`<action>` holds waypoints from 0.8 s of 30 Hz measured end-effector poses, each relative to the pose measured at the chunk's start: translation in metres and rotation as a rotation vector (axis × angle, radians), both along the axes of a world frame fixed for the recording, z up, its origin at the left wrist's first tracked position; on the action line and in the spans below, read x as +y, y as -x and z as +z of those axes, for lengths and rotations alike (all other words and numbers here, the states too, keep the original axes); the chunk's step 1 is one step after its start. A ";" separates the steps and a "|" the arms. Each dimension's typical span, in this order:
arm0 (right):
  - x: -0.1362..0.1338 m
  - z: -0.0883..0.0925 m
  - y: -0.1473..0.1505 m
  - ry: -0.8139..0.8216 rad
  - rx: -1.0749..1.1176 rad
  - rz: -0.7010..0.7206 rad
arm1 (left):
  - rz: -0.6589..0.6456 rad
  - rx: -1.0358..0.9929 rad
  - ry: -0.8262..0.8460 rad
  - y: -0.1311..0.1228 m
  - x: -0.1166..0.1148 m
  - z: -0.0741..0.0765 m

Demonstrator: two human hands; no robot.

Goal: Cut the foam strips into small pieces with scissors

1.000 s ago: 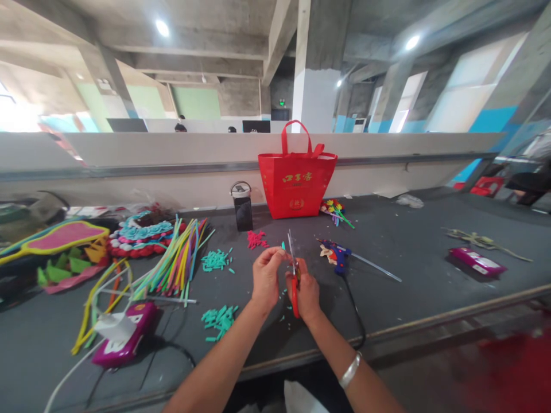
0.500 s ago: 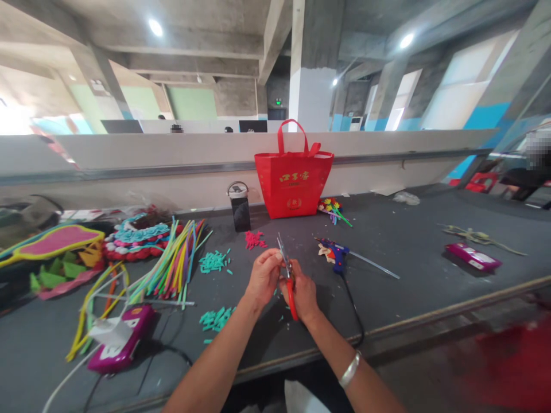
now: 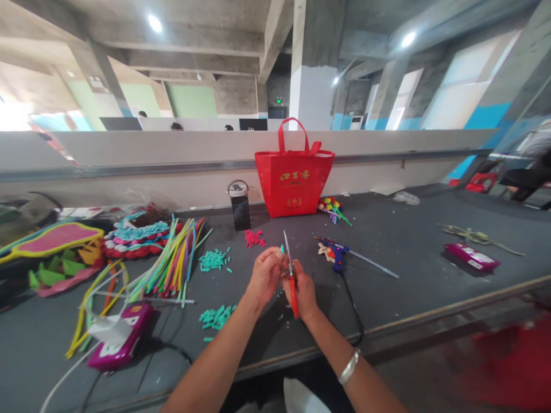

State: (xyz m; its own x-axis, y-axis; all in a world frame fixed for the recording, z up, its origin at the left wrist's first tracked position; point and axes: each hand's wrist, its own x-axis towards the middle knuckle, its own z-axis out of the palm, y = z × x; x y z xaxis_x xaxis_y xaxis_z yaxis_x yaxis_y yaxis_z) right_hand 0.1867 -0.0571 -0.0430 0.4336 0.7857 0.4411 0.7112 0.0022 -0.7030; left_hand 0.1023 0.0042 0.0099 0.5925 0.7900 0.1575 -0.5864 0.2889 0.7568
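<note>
My left hand (image 3: 264, 275) pinches a small teal piece (image 3: 282, 249) between its fingertips, in front of me over the dark table. Right beside it, my right hand (image 3: 303, 291) is wrapped round red-handled scissors (image 3: 294, 295), whose blades point up and away, close to the teal piece. Two piles of cut teal pieces lie left of my hands, one farther back (image 3: 213, 260) and one nearer (image 3: 216, 317). A small pile of red pieces (image 3: 255, 238) is beyond my left hand. To the right rests a blue glue gun (image 3: 338, 256) with a clear stick in it.
A red bag (image 3: 295, 183) and a black lantern-like container (image 3: 240, 209) stand at the back. Colourful fuzzy stems (image 3: 176, 261), wreaths (image 3: 138, 235) and a purple power strip (image 3: 123, 338) are on the left. Another purple box (image 3: 471, 257) lies right. A cable (image 3: 353, 310) runs over the front edge.
The scissors' blades have swung slightly right, away from my left fingertips. A teal tip now shows above my left fingers.
</note>
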 end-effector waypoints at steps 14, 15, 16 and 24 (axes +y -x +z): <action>0.002 0.001 0.000 0.041 -0.084 -0.052 | 0.124 0.084 -0.041 0.002 0.001 0.008; 0.002 0.001 -0.001 0.040 -0.082 -0.073 | 0.179 0.108 -0.068 0.006 0.004 0.012; 0.001 0.000 -0.001 0.032 -0.072 -0.093 | 0.248 0.152 -0.104 0.011 0.009 0.016; 0.000 -0.001 -0.003 -0.050 -0.016 -0.122 | 0.701 0.883 -0.365 0.104 0.082 0.021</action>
